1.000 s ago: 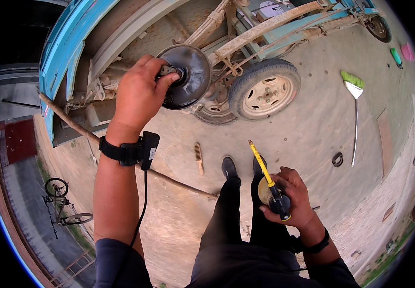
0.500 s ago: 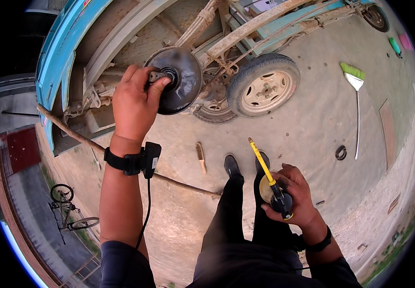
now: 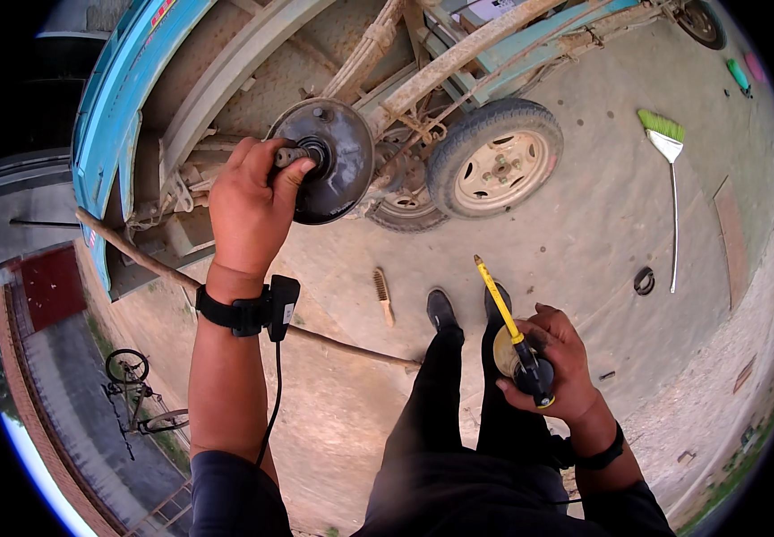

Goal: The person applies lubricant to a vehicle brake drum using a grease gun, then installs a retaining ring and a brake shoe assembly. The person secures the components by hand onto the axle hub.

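My left hand [image 3: 245, 208] is closed, thumb and fingers pinching a short metal shaft [image 3: 286, 157] at the hub of a black, greasy-looking round drum [image 3: 344, 183]. This drum sits at the underside of a blue vehicle body [image 3: 127, 80]. Lower right, my right hand [image 3: 566, 358] is wrapped round a round can [image 3: 502, 347] with a pale face. A slim yellow stick-like tool with a black lower part [image 3: 497, 297] lies across the can, its brownish tip pointing away from me. The fingers behind the can are partly hidden.
A spoked wheel with a tyre [image 3: 494, 159] stands right of the drum. A wire brush [image 3: 382, 295] lies on the ground. Below my left wrist runs a long wooden stick [image 3: 351, 345]. Farther right are a green broom [image 3: 664, 134], a black ring [image 3: 644, 280] and a board [image 3: 730, 242].
The view has shifted slightly. My left hand keeps its pinch on the shaft, and my right hand still holds the can and yellow tool.
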